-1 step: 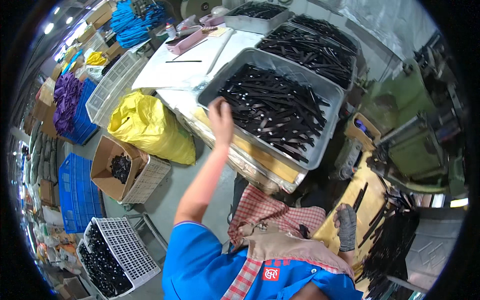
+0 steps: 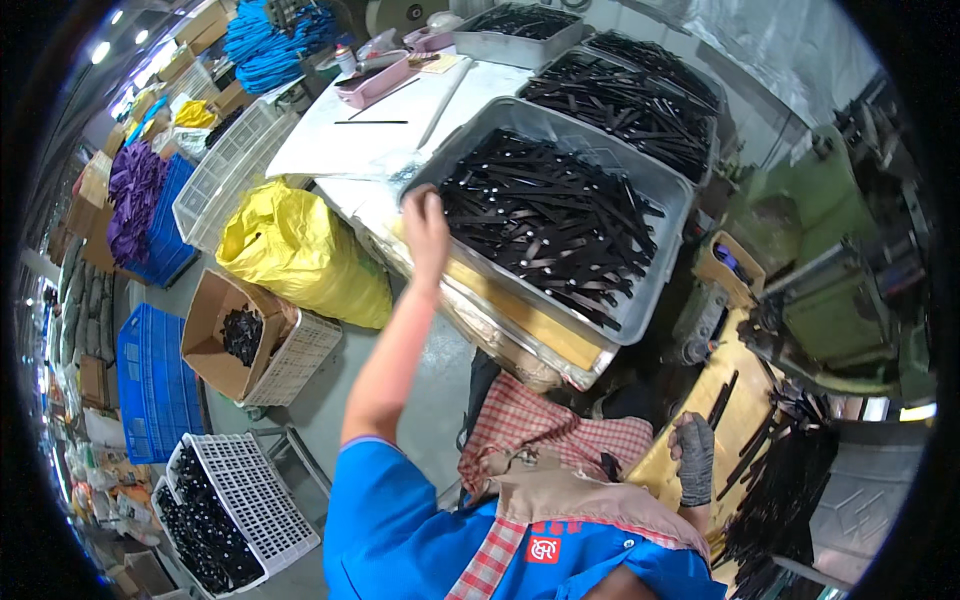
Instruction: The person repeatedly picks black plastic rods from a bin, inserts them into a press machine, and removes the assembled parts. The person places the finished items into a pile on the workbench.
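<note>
My left hand (image 2: 426,228) is at the left rim of a grey plastic tub (image 2: 672,235). Its fingers are bent together; whether they grip the rim or a small piece is unclear. Inside the tub lies a loose heap of flat black strips (image 2: 545,205) with shiny dots. Low on the right, my right hand (image 2: 692,448), in a grey wrap, rests closed over a yellowish worktop (image 2: 735,400). What its curled fingers hold, if anything, does not show. Beside it lie a few single black strips (image 2: 722,395), with a thick bundle of black strips (image 2: 785,490) further right.
More tubs of black strips (image 2: 620,105) stand behind. A white table (image 2: 335,150) carries a pink basket (image 2: 372,88). On the left are a yellow sack (image 2: 300,250), a cardboard box (image 2: 215,325), a blue crate (image 2: 150,385) and a white basket (image 2: 245,490). A green machine (image 2: 830,290) is at right.
My left hand has shifted a little left and up along the tub, toward its left corner. The right hand stays in place. The whole view has drifted very slightly.
</note>
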`<state>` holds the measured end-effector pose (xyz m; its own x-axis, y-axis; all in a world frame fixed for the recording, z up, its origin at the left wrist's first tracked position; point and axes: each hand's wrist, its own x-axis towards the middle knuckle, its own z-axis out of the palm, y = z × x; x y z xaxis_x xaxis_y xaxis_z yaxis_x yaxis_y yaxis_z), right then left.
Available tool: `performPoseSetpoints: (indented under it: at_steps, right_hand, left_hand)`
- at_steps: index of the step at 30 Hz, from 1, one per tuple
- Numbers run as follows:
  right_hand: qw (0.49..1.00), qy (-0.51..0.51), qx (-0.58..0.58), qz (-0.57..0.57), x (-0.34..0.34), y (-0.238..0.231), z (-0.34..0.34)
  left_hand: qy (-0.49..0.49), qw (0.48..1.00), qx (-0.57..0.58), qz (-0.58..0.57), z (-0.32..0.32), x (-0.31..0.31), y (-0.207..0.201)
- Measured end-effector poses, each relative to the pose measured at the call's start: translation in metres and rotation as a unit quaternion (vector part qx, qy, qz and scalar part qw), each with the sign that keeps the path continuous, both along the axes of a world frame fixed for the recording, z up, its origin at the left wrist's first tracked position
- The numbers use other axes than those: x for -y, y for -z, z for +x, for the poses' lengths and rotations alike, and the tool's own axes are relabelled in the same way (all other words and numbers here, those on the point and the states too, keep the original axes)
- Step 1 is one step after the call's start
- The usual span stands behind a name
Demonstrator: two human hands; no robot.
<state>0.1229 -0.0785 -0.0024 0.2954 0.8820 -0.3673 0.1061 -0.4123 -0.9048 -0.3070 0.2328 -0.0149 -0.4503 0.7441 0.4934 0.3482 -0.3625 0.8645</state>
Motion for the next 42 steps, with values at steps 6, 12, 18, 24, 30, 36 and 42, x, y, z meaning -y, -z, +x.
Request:
performPoseSetpoints:
  at_steps: [6,12,18,24,30,36,42]
  right_hand:
    - [0.999,-0.013,0.035,0.029,-0.021,0.000,-0.024]
    - [0.991,0.031,0.112,-0.060,0.000,-0.002,-0.030]
    - [0.978,0.075,0.164,-0.108,0.013,0.002,-0.017]
    - [0.974,0.118,0.168,-0.100,0.018,0.006,-0.016]
    - [0.941,0.222,0.254,-0.007,0.073,0.058,0.051]
    - [0.810,0.291,0.508,0.025,0.109,0.074,0.187]
    - [0.743,0.326,0.512,-0.282,0.117,0.032,0.228]
  left_hand:
    - [0.076,0.900,-0.289,-0.317,-0.151,-0.156,0.046]
    - [0.089,0.803,-0.502,-0.307,-0.154,-0.263,0.152]
    - [0.143,0.837,-0.463,-0.254,-0.181,-0.267,0.204]
    - [0.238,0.850,-0.435,-0.179,-0.152,-0.235,0.146]
    - [0.212,0.874,-0.385,-0.207,-0.124,-0.208,0.107]
    - [0.169,0.896,-0.364,-0.189,-0.219,-0.253,0.116]
    - [0.186,0.889,0.314,-0.278,-0.192,-0.191,0.080]
